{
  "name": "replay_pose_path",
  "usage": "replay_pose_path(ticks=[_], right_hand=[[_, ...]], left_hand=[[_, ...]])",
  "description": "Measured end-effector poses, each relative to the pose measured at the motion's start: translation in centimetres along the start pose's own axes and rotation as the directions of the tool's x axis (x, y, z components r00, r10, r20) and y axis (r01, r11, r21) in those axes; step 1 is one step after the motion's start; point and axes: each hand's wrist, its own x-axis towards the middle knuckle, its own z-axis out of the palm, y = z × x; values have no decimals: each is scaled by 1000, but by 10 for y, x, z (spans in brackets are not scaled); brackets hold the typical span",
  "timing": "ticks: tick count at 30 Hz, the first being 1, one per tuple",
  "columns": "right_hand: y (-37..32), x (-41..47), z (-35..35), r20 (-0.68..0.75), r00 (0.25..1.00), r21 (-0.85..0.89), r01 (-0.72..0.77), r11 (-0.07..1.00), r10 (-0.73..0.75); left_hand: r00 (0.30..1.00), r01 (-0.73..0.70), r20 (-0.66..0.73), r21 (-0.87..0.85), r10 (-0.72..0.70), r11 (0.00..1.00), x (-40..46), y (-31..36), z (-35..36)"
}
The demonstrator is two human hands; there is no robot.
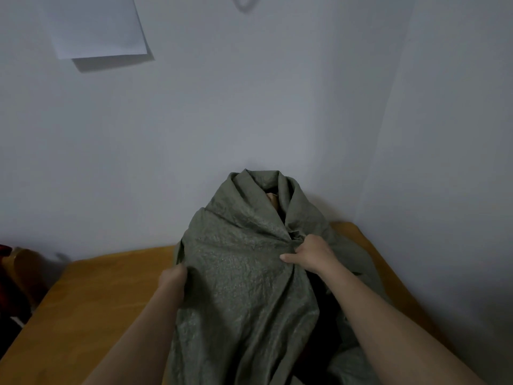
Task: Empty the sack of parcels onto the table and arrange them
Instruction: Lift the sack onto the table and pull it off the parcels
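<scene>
Forearms come in from the bottom edge, both mine, cut off before the elbows, and between them the sack point(244, 273) fills the middle: grey-green crinkled cloth, standing up on the wooden table point(91, 295) and slumping toward me, its lower end running out of view below.

On the sack's left edge, my left hand point(173, 277) is pressed in against the cloth. The fingers disappear behind the fold, so I cannot tell whether they are curled round it or only pushing.

Higher, on the sack's right side, my right hand point(312, 255) has a bunch of fabric gathered in its curled fingers, creases radiating from that pinch, thumb lying out flat to the left.

Above that hand, the sack's mouth gapes a little between two rolled folds, and something tan point(273, 202) peeks out of the dark gap. It is too little to make out; the rest of the contents stay hidden inside.

Left of the sack, past the table's end, something dark red point(11, 273) sits in shadow, unclear. Behind the sack rises a pale wall point(249, 107), with a white sheet of paper point(97, 26) high to the left, cropped by the top edge.
</scene>
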Motion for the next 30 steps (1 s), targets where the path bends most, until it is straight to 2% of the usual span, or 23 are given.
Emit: replay_pose_path(ticks=[7, 14, 19, 23, 26, 30], right_hand=[[7, 15, -8, -14, 999, 31, -46, 998, 47], [11, 25, -5, -28, 997, 112, -69, 991, 72], [15, 31, -3, -24, 998, 106, -60, 993, 63], [19, 34, 0, -23, 997, 150, -73, 986, 77], [22, 36, -2, -15, 995, 181, -94, 979, 99], [24, 39, -2, -23, 993, 192, -109, 975, 116]], left_hand=[[995, 35, 97, 10, -36, 999, 1, -13, 8], [988, 115, 128, -226, -87, 967, 16, -15, 16], [985, 156, 115, -266, -130, 951, 35, -14, 20], [963, 195, 235, -269, -132, 943, 46, -13, 23], [965, 191, 217, -207, -145, 959, 41, -9, 21], [979, 203, 42, -174, -199, 963, 105, -29, 21]])
